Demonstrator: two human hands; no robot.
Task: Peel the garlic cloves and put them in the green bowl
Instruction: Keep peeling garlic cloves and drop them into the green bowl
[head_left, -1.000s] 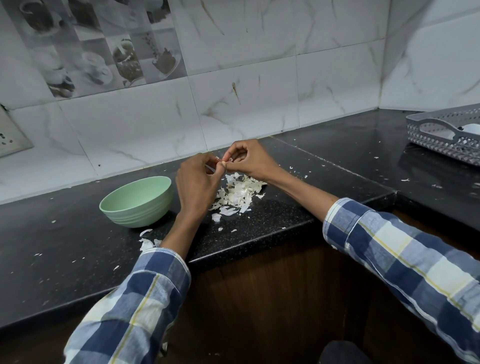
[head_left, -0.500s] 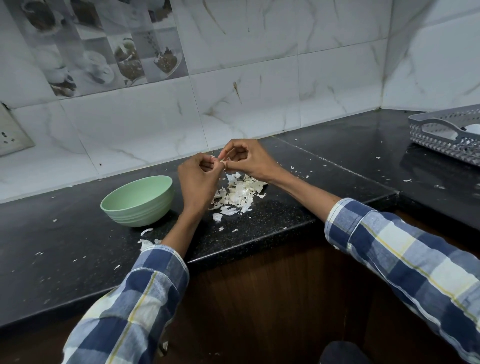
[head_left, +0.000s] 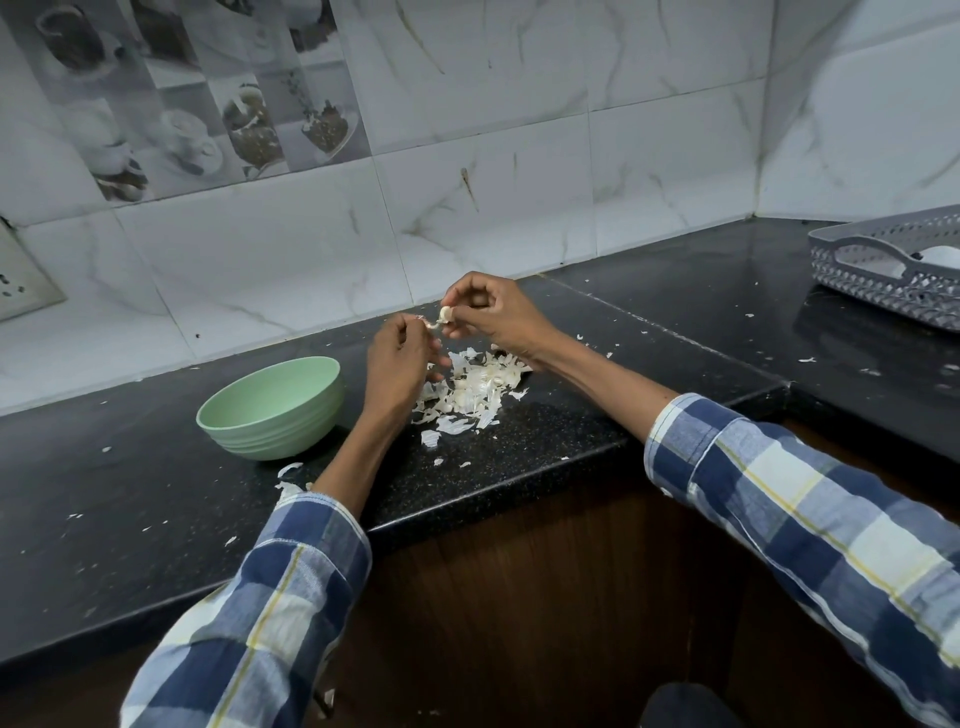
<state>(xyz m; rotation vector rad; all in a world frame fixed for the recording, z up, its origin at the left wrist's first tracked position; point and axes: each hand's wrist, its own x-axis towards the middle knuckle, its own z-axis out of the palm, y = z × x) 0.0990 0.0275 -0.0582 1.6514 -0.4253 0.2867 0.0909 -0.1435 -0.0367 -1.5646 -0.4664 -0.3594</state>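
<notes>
The person is peeling 1 garlic clove (head_left: 445, 313) above the black desk (head_left: 545, 431); I judge this is the middle of the peeling step, because a strip of skin (head_left: 430, 323) is hanging between the 2 hands and is not yet fully off. The clove is being held in the air at about 12 o'clock from the pile of peels (head_left: 470, 387), not touching the desk.

The right hand (head_left: 493, 317) is curling its fingers and pinching the clove between thumb and fingertips. The left hand (head_left: 400, 358) is also curled, and its thumb and finger seem to be pinching the loose end of the skin, just beside the clove. Both hands are nearly closed, with no free finger stretched out.

The green bowl (head_left: 272, 408) is standing at about 9 o'clock from the pile, near the left hand. I cannot tell what is inside it, because the view shows only the inner wall.

The next move probably calls for pulling the skin away completely, dropping it on the pile, and then carrying the bare clove to the bowl.
</notes>
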